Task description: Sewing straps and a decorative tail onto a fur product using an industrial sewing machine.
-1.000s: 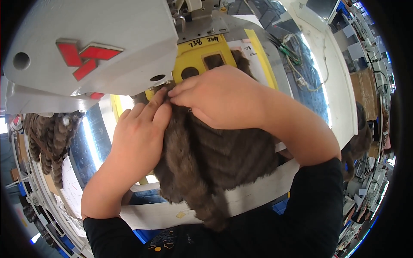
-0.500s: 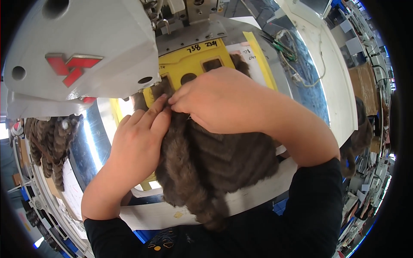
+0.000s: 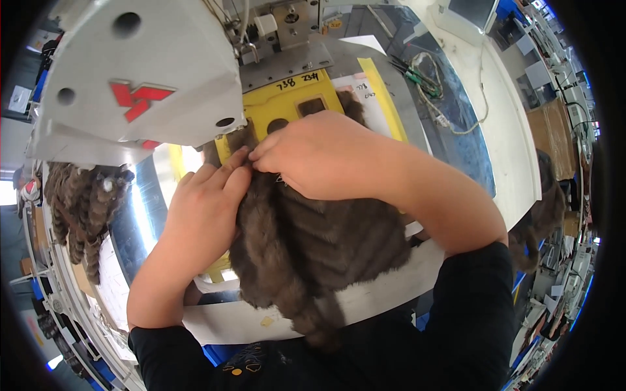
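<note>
A brown fur piece [image 3: 352, 247] with slanting stripes lies before me, its near end hanging over the white table edge. Along its left side runs a narrower fur strip [image 3: 264, 228]. The far part sits at a yellow template [image 3: 267, 107] with cut-out windows, through which more fur shows. My left hand [image 3: 208, 202] presses its closed fingers and thumb onto the fur at the template's near edge. Beside it, fingertips almost touching, my right hand [image 3: 319, 156] pinches the fur. A small light-coloured thing shows under the right palm; its kind I cannot make out.
A big grey machine head [image 3: 130, 78] overhangs the far left, close to my left hand. Green-handled pliers [image 3: 417, 78] and a looped cord [image 3: 479, 120] lie at the far right. More fur pieces [image 3: 78, 202] hang at left; another fur piece [image 3: 544, 208] is at right.
The view has shifted slightly, so the machine and template sit a little differently in it. Both hands stay at the same spot on the fur, with little finger movement.
</note>
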The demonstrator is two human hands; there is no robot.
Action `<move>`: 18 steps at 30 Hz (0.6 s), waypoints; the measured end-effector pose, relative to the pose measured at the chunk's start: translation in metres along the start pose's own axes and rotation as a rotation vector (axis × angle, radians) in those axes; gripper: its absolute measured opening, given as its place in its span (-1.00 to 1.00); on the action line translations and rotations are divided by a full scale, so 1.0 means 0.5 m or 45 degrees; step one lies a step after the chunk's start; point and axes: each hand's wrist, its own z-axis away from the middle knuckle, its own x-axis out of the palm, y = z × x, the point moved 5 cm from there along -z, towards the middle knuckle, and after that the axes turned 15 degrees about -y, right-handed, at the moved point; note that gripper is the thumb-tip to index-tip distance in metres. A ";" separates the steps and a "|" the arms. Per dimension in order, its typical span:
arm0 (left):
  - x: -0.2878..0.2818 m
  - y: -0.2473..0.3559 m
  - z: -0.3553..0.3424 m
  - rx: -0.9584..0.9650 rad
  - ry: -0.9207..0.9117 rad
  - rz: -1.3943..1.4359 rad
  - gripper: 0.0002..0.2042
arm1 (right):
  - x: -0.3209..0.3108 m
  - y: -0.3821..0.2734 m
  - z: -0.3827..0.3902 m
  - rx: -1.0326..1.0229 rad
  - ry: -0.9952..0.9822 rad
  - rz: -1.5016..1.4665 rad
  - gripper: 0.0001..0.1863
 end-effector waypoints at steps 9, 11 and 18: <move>-0.023 0.082 0.043 -0.018 0.091 -0.078 -0.47 | 0.019 0.004 0.012 -0.163 0.215 -0.032 -0.74; -0.017 0.139 0.066 0.231 0.106 -0.142 -0.58 | 0.022 0.007 0.019 -0.189 0.297 0.054 -0.72; 0.018 0.247 0.151 0.391 0.102 -0.229 -0.76 | 0.005 0.004 0.015 -0.157 0.276 0.205 -0.84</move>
